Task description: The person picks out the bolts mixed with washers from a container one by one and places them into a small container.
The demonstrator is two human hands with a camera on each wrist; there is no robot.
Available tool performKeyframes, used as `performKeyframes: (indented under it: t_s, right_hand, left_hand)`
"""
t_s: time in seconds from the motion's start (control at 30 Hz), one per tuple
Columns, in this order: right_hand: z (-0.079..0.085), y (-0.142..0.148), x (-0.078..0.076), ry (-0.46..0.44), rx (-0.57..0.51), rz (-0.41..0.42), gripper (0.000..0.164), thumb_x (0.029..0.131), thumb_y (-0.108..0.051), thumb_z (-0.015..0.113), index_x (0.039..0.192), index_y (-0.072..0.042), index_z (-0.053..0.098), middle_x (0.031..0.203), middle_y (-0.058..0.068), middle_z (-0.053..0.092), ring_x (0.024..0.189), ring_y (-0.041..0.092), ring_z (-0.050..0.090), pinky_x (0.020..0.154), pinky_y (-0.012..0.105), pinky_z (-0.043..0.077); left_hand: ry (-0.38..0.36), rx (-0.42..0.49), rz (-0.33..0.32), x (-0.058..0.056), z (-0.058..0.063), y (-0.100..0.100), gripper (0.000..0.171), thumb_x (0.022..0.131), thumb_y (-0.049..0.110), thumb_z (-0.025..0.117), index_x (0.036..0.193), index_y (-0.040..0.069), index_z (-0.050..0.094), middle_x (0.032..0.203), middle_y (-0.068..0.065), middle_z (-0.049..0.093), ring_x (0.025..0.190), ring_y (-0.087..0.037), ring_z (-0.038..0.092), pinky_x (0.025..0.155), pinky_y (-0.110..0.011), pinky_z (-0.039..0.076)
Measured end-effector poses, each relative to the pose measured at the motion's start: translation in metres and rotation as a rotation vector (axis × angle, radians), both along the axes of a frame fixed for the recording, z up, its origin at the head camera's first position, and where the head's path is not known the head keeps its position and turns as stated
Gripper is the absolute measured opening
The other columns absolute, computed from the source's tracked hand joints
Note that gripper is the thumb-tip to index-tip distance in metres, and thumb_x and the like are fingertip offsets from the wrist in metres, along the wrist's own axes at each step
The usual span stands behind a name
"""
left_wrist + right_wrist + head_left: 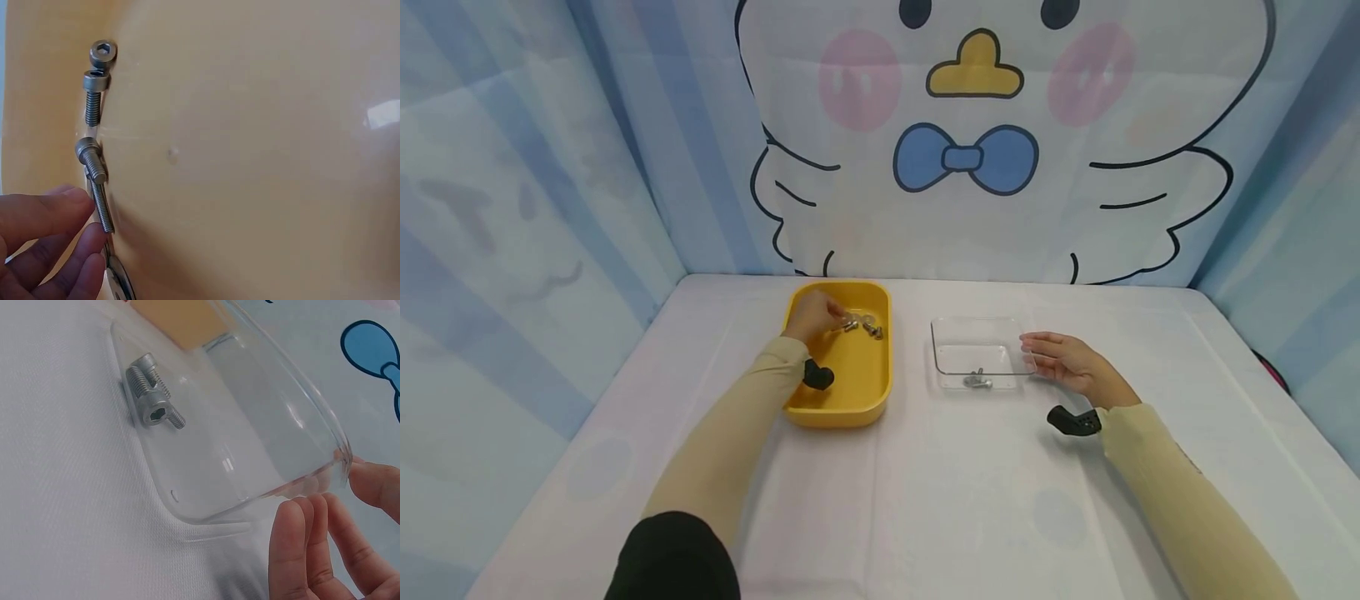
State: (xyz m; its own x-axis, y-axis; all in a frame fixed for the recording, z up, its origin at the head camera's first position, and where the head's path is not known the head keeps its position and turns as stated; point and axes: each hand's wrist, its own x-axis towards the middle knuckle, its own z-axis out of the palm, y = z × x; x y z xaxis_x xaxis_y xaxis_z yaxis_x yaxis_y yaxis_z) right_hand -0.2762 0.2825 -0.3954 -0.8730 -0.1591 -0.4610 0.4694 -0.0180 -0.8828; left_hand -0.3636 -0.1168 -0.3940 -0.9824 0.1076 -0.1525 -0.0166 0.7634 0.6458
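Inside the yellow tray, my left hand reaches to the metal socket-head screws lying along the tray's wall. Its thumb and index fingertips are beside one threaded screw; whether they pinch it cannot be made out. A round metal piece lies just below those fingers. To the right, a clear plastic box holds several silver socket-head screws in one corner. My right hand rests against that box's right end, its fingers nearly straight along the outside and its thumb by the rim corner.
A white cloth covers the table, with a gap between the tray and the box. Behind stands a curtain printed with a cartoon figure. Black wrist devices stick out below both hands.
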Motion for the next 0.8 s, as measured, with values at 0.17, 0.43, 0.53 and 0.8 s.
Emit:
performKeyframes:
  t_s: [0.17, 0.43, 0.53, 0.8]
  right_hand:
    - [-0.0006, 0.0000, 0.0001, 0.003, -0.061, -0.003, 0.031, 0.091, -0.015, 0.061, 0.118, -0.013, 0.046, 0.091, -0.013, 0.065, 0.084, 0.004, 0.060, 0.077, 0.016, 0.054]
    - [-0.0006, 0.0006, 0.0011, 0.010, -0.104, 0.001, 0.016, 0.091, -0.014, 0.060, 0.106, -0.016, 0.053, 0.092, -0.012, 0.067, 0.084, 0.005, 0.061, 0.076, 0.017, 0.054]
    - [-0.0003, 0.0009, 0.0014, 0.010, -0.115, 0.000, 0.008, 0.091, -0.014, 0.060, 0.097, -0.019, 0.060, 0.091, -0.012, 0.067, 0.083, 0.005, 0.062, 0.075, 0.017, 0.055]
    - [-0.0009, 0.0007, 0.0010, 0.022, -0.114, 0.008, 0.008, 0.093, -0.013, 0.058, 0.097, -0.019, 0.059, 0.092, -0.012, 0.067, 0.084, 0.004, 0.061, 0.076, 0.016, 0.054]
  left_hand:
    - [0.033, -0.021, 0.004, -0.0028, -0.0052, 0.0000, 0.021, 0.082, 0.001, 0.064, 0.101, 0.006, 0.073, 0.107, -0.012, 0.069, 0.087, -0.021, 0.056, 0.072, -0.025, 0.046]
    - [0.064, -0.038, 0.021, -0.0023, -0.0079, 0.0013, 0.015, 0.080, -0.001, 0.066, 0.092, 0.003, 0.074, 0.102, -0.012, 0.069, 0.081, -0.021, 0.054, 0.065, -0.022, 0.044]
    - [0.084, -0.067, 0.026, -0.0014, -0.0071, 0.0027, 0.013, 0.079, 0.000, 0.068, 0.091, 0.002, 0.074, 0.101, -0.013, 0.069, 0.084, -0.021, 0.055, 0.070, -0.024, 0.046]
    - [0.089, -0.097, 0.059, -0.0003, -0.0073, 0.0059, 0.011, 0.078, 0.000, 0.071, 0.088, 0.003, 0.074, 0.098, -0.012, 0.069, 0.089, -0.023, 0.055, 0.088, -0.033, 0.048]
